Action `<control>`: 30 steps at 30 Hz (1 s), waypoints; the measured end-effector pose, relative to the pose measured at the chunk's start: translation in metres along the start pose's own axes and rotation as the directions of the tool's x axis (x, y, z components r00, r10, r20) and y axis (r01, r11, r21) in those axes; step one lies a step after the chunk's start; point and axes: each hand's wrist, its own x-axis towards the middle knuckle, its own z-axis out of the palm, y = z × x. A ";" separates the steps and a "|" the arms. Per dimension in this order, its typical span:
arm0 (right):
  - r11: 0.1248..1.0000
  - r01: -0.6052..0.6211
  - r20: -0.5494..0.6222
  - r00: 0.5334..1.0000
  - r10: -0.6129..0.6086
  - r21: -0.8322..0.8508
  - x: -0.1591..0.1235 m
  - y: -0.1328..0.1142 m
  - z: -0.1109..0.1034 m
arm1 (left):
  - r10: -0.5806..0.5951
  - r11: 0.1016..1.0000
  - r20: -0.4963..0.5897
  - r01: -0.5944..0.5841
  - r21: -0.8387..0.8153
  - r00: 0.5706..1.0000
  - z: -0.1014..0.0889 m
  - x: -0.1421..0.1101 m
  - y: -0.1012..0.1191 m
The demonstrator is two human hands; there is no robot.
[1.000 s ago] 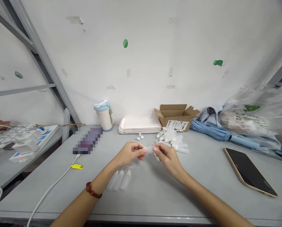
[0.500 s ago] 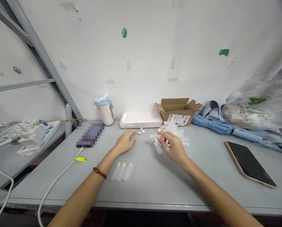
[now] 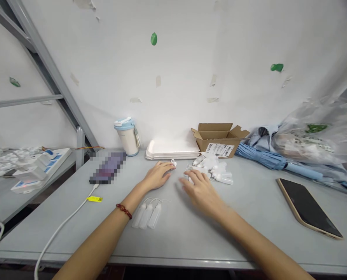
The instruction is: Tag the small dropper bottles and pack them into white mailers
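Note:
My left hand [image 3: 157,175] rests low over the grey table, fingers stretched out. Its fingertips reach a few small white pieces [image 3: 173,162], partly covered by the fingers. My right hand [image 3: 201,191] is spread at the near side of a pile of small translucent plastic bottle-like pieces [image 3: 217,169]; nothing shows clearly in its fingers. White bits of the pile appear behind those fingers. Closer to me, three similar translucent pieces [image 3: 146,216] lie side by side, thin white cords curving from their upper ends.
At the back stand a cream tumbler [image 3: 128,138], a stack of white padded envelopes [image 3: 173,149] and an opened cardboard box [image 3: 220,140]. A folded blue umbrella [image 3: 260,157] and a phone [image 3: 309,208] lie right. A blurred-screen phone [image 3: 110,167] with a white cable [image 3: 68,221] lies left.
My hands were together on a translucent piece; they have parted. My left hand moved to the small white pieces. My right hand went to the pile and released the piece it held.

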 end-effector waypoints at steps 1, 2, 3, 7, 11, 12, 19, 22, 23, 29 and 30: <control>0.998 0.063 0.011 0.998 -0.063 0.025 -0.001 -0.006 0.002 | 0.010 1.000 -0.004 -0.010 0.005 1.000 0.001 0.000 0.001; 0.993 0.108 0.007 0.994 -0.109 0.053 -0.001 -0.011 0.004 | 0.018 1.000 -0.008 -0.018 0.006 1.000 0.002 0.001 0.002; 0.986 0.142 -0.006 0.990 -0.142 0.088 -0.002 -0.017 0.005 | 0.021 1.000 -0.012 -0.021 0.004 1.000 0.002 0.001 0.002; 0.927 0.216 -0.001 0.974 -0.226 0.306 -0.003 -0.044 0.002 | 0.000 1.000 -0.031 -0.001 -0.008 1.000 0.001 0.001 0.001; 0.861 0.312 0.080 0.925 -0.372 0.402 -0.005 -0.064 -0.006 | -0.042 0.999 -0.049 0.041 -0.018 0.998 -0.003 -0.003 0.001; 0.848 0.327 0.099 0.911 -0.400 0.418 -0.005 -0.066 -0.007 | -0.053 0.998 -0.052 0.052 -0.020 0.997 -0.004 -0.004 0.002; 0.853 0.270 0.221 0.891 -0.398 0.447 -0.006 -0.067 -0.007 | -0.121 0.992 -0.073 0.118 -0.040 0.990 -0.005 -0.009 0.004; 0.883 0.227 0.249 0.903 -0.349 0.412 -0.006 -0.064 -0.006 | -0.177 0.984 -0.111 0.173 -0.044 0.978 -0.002 -0.011 0.003; 0.890 0.207 0.257 0.909 -0.328 0.406 -0.005 -0.062 -0.006 | -0.194 0.981 -0.122 0.190 -0.047 0.973 -0.002 -0.011 0.002; 0.921 -0.001 0.356 0.922 -0.150 0.391 0.002 -0.041 -0.007 | -0.242 0.966 -0.138 0.226 -0.125 0.960 -0.005 -0.013 0.000; 0.920 -0.047 0.372 0.922 -0.110 0.390 0.003 -0.037 -0.007 | -0.252 0.961 -0.136 0.232 -0.148 0.958 -0.006 -0.013 0.000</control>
